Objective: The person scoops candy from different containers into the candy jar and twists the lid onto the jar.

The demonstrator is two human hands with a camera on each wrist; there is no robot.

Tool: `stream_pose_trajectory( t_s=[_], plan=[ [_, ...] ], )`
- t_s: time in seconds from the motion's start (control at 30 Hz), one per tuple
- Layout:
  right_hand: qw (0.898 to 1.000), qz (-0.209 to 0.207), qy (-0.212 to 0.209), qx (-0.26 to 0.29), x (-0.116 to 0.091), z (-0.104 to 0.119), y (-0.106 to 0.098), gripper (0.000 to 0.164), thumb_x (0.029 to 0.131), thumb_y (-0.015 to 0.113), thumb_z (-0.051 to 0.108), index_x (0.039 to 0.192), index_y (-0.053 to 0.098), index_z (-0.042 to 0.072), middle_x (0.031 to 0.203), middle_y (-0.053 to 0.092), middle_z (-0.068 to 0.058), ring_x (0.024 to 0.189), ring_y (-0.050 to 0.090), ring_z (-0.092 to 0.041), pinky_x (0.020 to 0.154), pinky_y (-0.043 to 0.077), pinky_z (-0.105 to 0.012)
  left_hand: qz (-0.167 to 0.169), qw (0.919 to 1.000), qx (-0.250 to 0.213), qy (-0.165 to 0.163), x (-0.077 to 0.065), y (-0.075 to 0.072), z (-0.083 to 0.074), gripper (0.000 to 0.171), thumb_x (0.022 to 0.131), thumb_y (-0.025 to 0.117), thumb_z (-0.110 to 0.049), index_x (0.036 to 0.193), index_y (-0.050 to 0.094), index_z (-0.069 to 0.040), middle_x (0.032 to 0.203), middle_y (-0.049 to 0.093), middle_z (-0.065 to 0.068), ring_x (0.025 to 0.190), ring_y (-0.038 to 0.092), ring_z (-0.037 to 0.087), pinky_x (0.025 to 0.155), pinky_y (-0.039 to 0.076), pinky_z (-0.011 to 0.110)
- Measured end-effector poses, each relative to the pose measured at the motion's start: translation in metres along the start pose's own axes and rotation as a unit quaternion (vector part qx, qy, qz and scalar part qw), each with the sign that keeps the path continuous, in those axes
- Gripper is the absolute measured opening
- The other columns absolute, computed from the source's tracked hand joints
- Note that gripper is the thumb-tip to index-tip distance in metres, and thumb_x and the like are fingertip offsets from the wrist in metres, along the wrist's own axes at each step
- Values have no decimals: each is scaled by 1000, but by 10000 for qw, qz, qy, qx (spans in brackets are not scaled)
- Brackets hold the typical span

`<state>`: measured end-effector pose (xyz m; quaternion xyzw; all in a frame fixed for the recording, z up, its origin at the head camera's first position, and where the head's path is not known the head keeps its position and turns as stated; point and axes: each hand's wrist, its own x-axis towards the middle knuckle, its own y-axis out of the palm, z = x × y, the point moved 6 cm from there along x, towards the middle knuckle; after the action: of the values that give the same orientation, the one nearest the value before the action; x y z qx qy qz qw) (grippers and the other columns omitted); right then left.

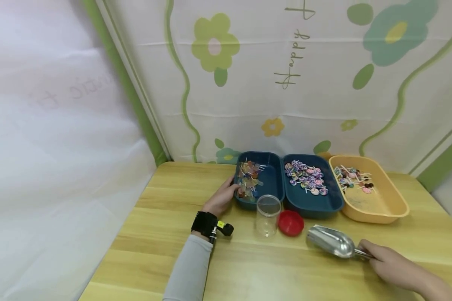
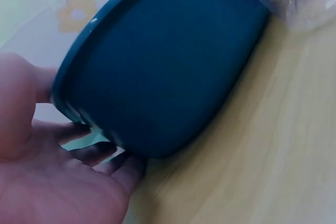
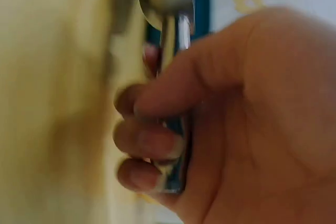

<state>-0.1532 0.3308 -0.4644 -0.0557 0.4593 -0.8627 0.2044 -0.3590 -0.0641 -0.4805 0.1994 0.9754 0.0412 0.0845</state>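
Note:
My left hand (image 1: 223, 197) grips the left side of a dark blue tray (image 1: 272, 173). In the left wrist view the thumb hooks over the rim and the fingers (image 2: 134, 174) lie against the outer wall. Small translucent lollipops (image 1: 250, 177) sit along that tray's left side. A metal scoop (image 1: 333, 241) is held by its handle in my right hand (image 1: 393, 264), low over the table's right part. The right wrist view shows fingers (image 3: 155, 142) curled round the handle. The scoop's bowl looks bare and faces left.
A clear jar (image 1: 267, 217) stands before the left tray, beside a red lid (image 1: 291, 223). A second blue tray (image 1: 324, 203) holds swirled lollipops (image 1: 305, 175); a yellow tray (image 1: 386, 200) at right holds several mixed ones. Behind the wooden table (image 1: 154, 217) hangs a flowered curtain (image 1: 241, 100).

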Motion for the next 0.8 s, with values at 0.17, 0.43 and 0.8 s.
stream_pose_trajectory(
  t_s=[0.17, 0.43, 0.8],
  plan=[
    [9996, -260, -76, -3, -11, 12, -38, 24, 95, 50, -12, 111, 62, 2, 84, 53, 10, 69, 44, 1, 55, 38, -24, 28, 9971, -760, -40, 4, 12, 4, 71, 102, 41, -3, 166, 18, -25, 168, 20, 0, 145, 25, 20, 116, 22, 40],
    [9932, -579, -478, -889, 26, 70, -99, 39, 101, 53, -6, 140, 53, -9, 96, 58, 0, 74, 48, -2, 59, 39, -23, 1, 9895, -1438, 115, 8, 24, 10, 76, 100, 42, 0, 165, 20, -32, 171, 8, -3, 152, 11, 14, 122, 13, 35],
    [9794, -855, -613, -1725, 112, 122, -110, 33, 103, 63, 17, 127, 68, -5, 108, 72, -15, 89, 64, -28, 77, 54, -50, 22, 9882, -1515, 207, 8, 45, 10, 74, 100, 43, -1, 164, 22, -32, 170, 14, 0, 150, 18, 18, 116, 18, 36]
  ],
)
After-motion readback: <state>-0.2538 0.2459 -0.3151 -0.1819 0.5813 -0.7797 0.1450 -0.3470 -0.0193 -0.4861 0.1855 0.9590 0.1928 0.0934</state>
